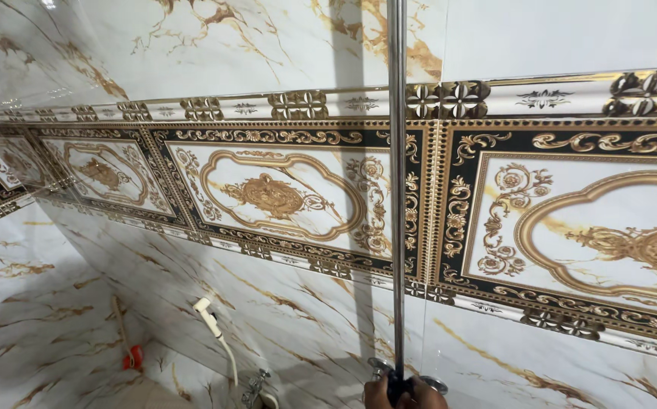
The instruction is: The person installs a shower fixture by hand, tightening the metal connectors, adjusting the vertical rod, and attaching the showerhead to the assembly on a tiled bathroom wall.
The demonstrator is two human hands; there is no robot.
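Slim, shiny, upright chrome pipe (397,189); fingers (404,392) at base

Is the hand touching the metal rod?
Touching. The head view shows the hand at the bottom edge wrapped around the lower end of the metal rod, fingers closed on it with no gap. Which hand it is cannot be told.

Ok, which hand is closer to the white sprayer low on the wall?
Left. The left hand holds the steel pipe on the side facing the white sprayer. The right hand is on the pipe's other side, farther from it.
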